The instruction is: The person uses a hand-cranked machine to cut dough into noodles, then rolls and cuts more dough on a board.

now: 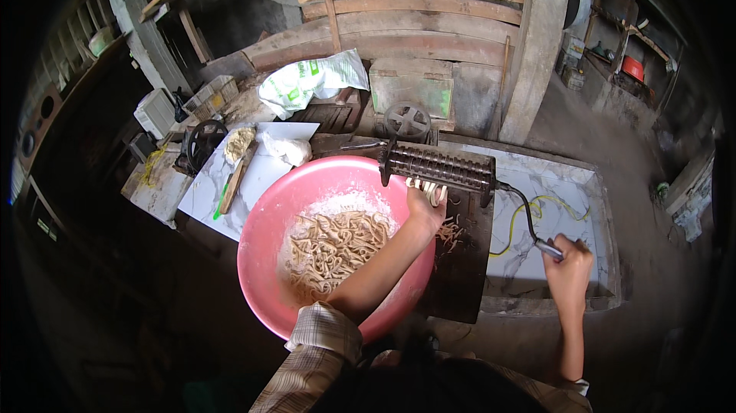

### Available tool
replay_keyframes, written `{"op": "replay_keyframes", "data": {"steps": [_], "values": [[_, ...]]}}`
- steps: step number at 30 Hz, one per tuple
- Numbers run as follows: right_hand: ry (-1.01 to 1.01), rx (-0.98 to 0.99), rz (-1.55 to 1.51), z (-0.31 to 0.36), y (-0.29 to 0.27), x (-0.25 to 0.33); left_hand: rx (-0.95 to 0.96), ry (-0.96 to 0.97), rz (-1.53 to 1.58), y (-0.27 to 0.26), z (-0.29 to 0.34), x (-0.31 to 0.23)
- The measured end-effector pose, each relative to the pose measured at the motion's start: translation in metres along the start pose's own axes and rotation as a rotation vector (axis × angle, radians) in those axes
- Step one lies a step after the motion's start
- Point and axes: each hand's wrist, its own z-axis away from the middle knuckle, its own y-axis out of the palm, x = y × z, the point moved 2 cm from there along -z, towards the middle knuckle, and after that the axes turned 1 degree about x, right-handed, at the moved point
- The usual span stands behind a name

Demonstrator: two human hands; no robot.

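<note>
Left hand (424, 210) was up under the noodle cutter (437, 168), fingers curled loosely around the pale strands (431, 192) hanging out of the rollers, cupping them rather than pinching. Left forearm crossed over the right rim of the pink basin (261, 244).

Right hand (567, 263) was closed in a full fist around the crank handle (546, 247). The crank arm (520, 210) ran from the cutter's right end down to that hand, which sat well right of the cutter, over the marble slab (537, 260).

The cutter was a dark ribbed roller, lying crosswise at the top of a dark board (460, 275), just beyond the basin's far-right rim. A few cut strands lay on the board just below the left hand (451, 231).

The basin held a heap of cut noodles (337, 248) on a layer of white flour (345, 202), near the middle and far side.

Left of the basin: a second marble slab (207, 187) with a lump of dough (239, 143), a white bag (287, 149) and a wooden stick (236, 175) with something green beside it. A dark handwheel (203, 141) stood at that slab's far edge. Another wheel (407, 119) sat just behind the cutter.

Farther back: a white-green sack (310, 80) leaning on stacked timber planks (406, 22), and a concrete post (537, 45) to the right.
</note>
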Motion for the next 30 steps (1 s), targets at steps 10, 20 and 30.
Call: {"op": "replay_keyframes", "data": {"steps": [10, 20, 30], "values": [[-0.108, 0.083, 0.21, -0.007, -0.028, 0.024, -0.042, -0.125, -0.139, -0.02, 0.049, -0.029], [-0.455, -0.073, -0.694, 0.016, 0.023, 0.127, 0.064, -0.267, -0.688, -0.036, 0.097, -0.11], [0.36, 0.245, -1.227, 0.007, 0.199, 0.16, 0.309, -0.406, -0.85, -0.048, 0.092, -0.139]]}}
